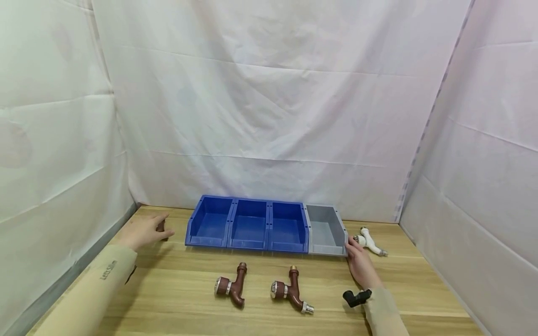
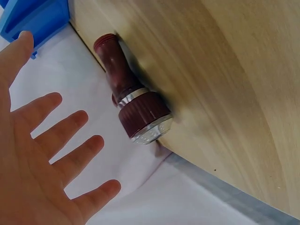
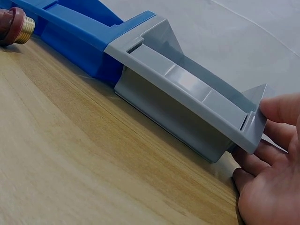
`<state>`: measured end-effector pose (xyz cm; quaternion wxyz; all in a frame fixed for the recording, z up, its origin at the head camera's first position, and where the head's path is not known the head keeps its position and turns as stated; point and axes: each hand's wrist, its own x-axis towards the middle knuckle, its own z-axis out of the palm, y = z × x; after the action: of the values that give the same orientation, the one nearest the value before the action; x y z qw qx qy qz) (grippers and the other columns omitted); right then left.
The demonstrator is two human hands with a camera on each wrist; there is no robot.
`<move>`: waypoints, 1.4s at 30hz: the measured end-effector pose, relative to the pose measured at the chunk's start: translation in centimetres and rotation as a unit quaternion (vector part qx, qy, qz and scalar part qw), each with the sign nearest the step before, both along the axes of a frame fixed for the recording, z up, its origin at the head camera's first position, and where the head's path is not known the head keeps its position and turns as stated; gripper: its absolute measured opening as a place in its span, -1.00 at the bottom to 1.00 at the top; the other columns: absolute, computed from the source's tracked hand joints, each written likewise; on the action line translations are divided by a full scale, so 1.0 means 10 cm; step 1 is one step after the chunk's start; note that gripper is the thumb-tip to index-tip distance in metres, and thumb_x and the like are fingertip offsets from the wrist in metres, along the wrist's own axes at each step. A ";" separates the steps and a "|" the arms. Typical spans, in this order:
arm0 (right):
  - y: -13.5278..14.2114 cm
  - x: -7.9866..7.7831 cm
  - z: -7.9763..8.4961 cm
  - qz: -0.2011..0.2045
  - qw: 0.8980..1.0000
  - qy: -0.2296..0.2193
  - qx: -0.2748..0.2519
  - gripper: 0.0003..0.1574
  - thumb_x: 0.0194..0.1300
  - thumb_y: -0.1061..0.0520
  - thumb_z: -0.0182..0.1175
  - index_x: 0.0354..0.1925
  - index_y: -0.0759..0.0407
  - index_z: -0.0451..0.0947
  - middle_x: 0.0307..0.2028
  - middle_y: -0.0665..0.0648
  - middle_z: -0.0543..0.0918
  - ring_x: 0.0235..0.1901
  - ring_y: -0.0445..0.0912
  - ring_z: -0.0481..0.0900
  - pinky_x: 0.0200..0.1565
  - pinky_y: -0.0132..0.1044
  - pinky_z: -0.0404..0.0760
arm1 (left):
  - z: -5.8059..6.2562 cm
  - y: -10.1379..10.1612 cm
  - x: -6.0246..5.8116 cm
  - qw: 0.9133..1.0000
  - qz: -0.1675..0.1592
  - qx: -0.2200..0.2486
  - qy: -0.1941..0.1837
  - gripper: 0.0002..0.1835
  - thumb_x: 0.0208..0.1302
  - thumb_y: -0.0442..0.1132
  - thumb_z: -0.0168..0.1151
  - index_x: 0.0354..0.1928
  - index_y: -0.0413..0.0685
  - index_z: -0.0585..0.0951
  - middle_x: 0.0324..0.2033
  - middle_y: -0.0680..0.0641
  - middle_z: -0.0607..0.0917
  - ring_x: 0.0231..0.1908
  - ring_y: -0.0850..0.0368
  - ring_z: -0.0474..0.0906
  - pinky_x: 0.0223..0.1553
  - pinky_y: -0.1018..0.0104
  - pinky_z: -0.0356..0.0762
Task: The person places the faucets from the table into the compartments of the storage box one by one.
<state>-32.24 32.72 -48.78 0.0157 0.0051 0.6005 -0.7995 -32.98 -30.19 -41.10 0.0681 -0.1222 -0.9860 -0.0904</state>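
Note:
Spread fingers of my left hand (image 1: 140, 233) reach over the left side of the table, beside a dark red-brown faucet (image 2: 123, 77). In the left wrist view this faucet lies apart from the fingertips, its ribbed knob banded in silver; the head view shows it mostly hidden behind the hand. My right hand (image 1: 362, 265) grips the right front edge of the grey bin (image 1: 328, 250), thumb on the rim and fingers curled beneath it in the right wrist view. The grey bin stands at the right end of a row of blue bins (image 1: 248, 244).
Two more red-brown faucets lie in front of the bins: one without a metal spout end (image 1: 238, 285) and one with a silver spout end (image 1: 294, 290). A white faucet (image 1: 369, 241) lies right of the grey bin. White cloth (image 1: 269, 116) hangs around the wooden table (image 1: 189, 308).

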 end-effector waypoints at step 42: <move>-0.02 0.01 0.02 -0.012 1.000 -0.008 0.001 -0.25 0.57 0.25 -0.26 0.50 0.29 -0.39 0.51 0.18 -0.34 0.47 -0.06 -0.35 0.42 -0.24 -0.26 | -0.22 -0.08 -0.10 0.997 0.035 0.014 -0.074 -0.14 0.19 0.26 0.24 0.32 -0.27 0.39 0.16 -0.53 0.41 0.08 -0.56 0.37 -0.15 -0.35 0.43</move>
<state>-32.14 32.53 -48.60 0.0104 0.0185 0.6007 -0.7992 -33.96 -31.03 -43.28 -0.0001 -0.0797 -0.9906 -0.1108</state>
